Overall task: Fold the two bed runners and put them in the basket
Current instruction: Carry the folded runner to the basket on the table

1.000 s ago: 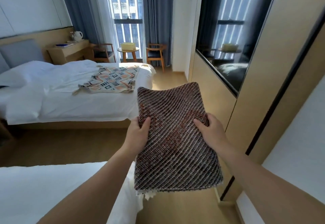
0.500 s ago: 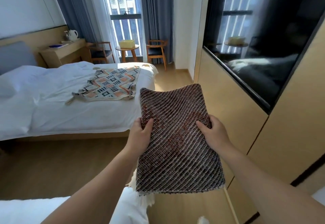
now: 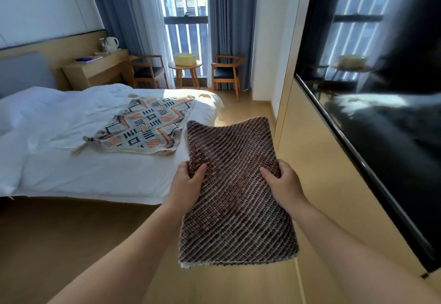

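Folded brown runner [image 3: 235, 191] between hands: left hand [image 3: 188, 184], right hand [image 3: 284, 184] grip its sides, fingers probably underneath.

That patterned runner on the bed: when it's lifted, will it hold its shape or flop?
Probably floppy: the patterned runner lies flat on the bed, following its wrinkles. Likely light: it looks thin, with a tassel trailing loose. The brown runner dips along its far edge between the left hand and right hand, so expect similar sag.
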A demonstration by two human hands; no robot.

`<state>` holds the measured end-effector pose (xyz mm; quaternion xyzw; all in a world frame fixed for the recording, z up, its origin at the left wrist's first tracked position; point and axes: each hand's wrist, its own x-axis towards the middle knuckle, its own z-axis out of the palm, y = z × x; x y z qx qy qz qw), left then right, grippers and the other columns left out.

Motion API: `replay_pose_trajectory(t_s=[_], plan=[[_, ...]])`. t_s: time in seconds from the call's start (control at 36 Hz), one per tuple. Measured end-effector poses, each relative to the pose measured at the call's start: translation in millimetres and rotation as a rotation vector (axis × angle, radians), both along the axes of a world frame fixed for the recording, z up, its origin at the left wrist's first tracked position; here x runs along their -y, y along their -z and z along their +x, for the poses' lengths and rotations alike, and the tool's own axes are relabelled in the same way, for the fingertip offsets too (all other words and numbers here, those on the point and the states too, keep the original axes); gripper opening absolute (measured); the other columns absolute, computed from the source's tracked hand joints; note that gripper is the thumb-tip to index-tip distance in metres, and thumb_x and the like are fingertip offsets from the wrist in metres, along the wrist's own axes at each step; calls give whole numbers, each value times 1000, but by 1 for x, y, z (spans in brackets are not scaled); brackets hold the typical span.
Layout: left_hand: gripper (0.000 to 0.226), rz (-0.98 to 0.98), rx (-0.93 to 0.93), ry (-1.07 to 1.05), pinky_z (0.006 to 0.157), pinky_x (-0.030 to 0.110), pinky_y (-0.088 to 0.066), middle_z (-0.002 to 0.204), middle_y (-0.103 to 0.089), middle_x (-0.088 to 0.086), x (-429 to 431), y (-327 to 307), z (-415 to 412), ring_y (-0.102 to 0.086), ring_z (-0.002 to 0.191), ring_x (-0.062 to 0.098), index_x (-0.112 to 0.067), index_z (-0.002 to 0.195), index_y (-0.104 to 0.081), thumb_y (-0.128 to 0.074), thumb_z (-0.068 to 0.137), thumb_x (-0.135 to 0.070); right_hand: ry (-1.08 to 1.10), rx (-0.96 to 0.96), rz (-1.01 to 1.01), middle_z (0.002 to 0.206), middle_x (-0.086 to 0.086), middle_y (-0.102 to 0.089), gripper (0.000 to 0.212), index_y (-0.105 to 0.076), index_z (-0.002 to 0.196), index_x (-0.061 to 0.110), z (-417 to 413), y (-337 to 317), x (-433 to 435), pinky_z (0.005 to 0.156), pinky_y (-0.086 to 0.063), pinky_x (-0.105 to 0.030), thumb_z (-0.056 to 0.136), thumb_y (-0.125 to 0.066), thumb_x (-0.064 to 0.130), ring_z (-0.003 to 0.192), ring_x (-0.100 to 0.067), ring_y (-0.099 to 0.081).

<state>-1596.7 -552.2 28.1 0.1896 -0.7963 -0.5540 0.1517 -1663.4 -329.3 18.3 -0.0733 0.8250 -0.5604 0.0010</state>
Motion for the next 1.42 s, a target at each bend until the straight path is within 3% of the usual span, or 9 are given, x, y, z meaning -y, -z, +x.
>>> replay_pose_trajectory(t_s=[0.14,0.39,0.5,0.72,0.86,1.14,1.28,1.42], plan=[[28,31,-17,13,72,21,-46,101,-65,-6,3,1,-66,-62,89,9,-17,113,-53,-58,93,-36,1,-3,12,101,13,-63,26,-58,116,25,-65,1,0,76,-49,-24,93,-59,38,89,-5,-60],[39,60,4,54,89,40,-52,108,-66,3,27,16,-193,-64,96,18,-12,119,-54,-59,92,-39,29,-3,54,105,8,-66,29,-60,116,21,-184,12,21,84,-52,-29,92,-60,38,94,-12,-63],[34,37,-9,79,82,30,-47,105,-65,1,51,23,-263,-62,95,16,-13,117,-53,-58,93,-37,53,-18,71,104,8,-66,27,-60,114,22,-250,19,44,82,-51,-29,92,-60,37,93,-13,-63],[22,26,-17,126,74,25,-42,96,-62,-5,106,20,-393,-59,86,9,-17,108,-51,-57,94,-33,101,4,121,102,8,-62,28,-56,117,21,-374,12,101,79,-48,-27,92,-61,35,93,-15,-61],[22,5,-23,163,74,24,-43,97,-62,-5,131,13,-464,-59,88,11,-17,109,-51,-56,94,-33,140,-2,133,107,5,-63,33,-55,120,20,-439,9,124,83,-52,-32,93,-58,38,95,-16,-61],[22,-32,-19,172,79,28,-44,98,-61,-3,143,15,-602,-59,90,14,-19,110,-48,-55,95,-33,152,-1,98,99,8,-61,27,-56,115,20,-575,19,139,71,-45,-23,94,-58,35,88,-13,-60],[21,-80,4,147,73,25,-42,94,-59,-6,132,21,-684,-58,85,10,-17,109,-49,-55,95,-31,121,2,97,102,6,-60,31,-55,119,19,-667,30,133,80,-46,-26,93,-58,35,91,-16,-58],[21,-90,14,77,77,26,-41,99,-62,1,116,26,-764,-59,90,17,-14,108,-50,-57,94,-28,62,31,84,108,4,-62,35,-55,124,20,-762,33,118,86,-49,-30,93,-59,36,97,-18,-60]])
